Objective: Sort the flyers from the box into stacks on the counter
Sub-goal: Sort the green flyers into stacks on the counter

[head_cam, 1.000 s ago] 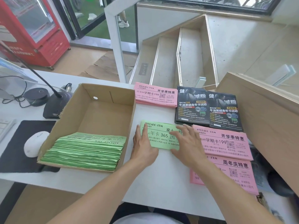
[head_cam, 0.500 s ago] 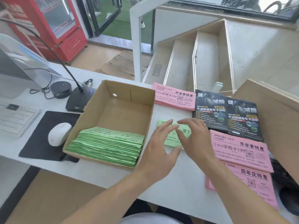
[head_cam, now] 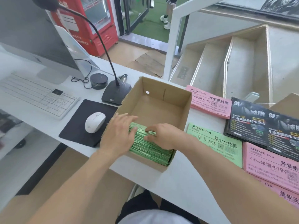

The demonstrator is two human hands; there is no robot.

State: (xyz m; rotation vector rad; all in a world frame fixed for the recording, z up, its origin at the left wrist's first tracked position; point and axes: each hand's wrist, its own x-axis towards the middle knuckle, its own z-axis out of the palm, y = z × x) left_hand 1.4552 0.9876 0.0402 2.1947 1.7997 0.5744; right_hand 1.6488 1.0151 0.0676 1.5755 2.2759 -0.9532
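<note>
Across the white counter (head_cam: 186,180) everything is laid out, and the biggest piece is the cardboard box (head_cam: 176,101), open-topped, sitting mid-counter with its near half packed by a thick green flyer stack (head_cam: 150,151). That stack lies flat, long axis running left to right across the box. Both hands are down in it: the left hand (head_cam: 118,135) with fingers curled over the stack's left end, gripping the top sheets, and the right hand (head_cam: 163,136) pinching the top flyers at the stack's far edge. Just right of the box lies a single green flyer (head_cam: 215,146), flat, its long axis left to right, text reading toward the near side. Right of that, pink flyers (head_cam: 271,162) near, black flyers (head_cam: 262,125) beyond them, another pink stack (head_cam: 210,102) farther back.
</note>
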